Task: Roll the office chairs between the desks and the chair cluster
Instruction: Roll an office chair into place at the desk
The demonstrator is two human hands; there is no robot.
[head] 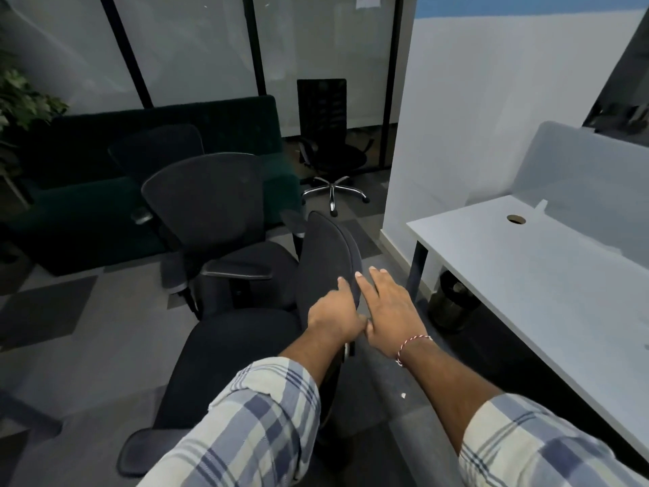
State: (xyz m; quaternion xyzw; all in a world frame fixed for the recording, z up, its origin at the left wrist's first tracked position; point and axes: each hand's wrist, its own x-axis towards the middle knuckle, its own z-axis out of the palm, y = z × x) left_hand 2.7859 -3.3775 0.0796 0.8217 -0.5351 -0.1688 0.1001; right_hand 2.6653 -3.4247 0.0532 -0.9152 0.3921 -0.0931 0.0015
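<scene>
Office chair (238,356) stands between white desk (526,293) and mesh chair (207,205), near both | right hand (389,311) flat on its backrest (326,254), fingers straight | left hand (335,316) on the backrest edge, grip unclear | risk: a forward push likely jams it into mesh chair; the flat palm may slip.

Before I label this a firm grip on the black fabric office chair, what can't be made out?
Head view:
Left hand: fingers hidden behind its own back.
Black fabric office chair: wheels hidden under its seat.
Dark bin under white desk: dim.
Paper notice: cut by top edge.
</scene>
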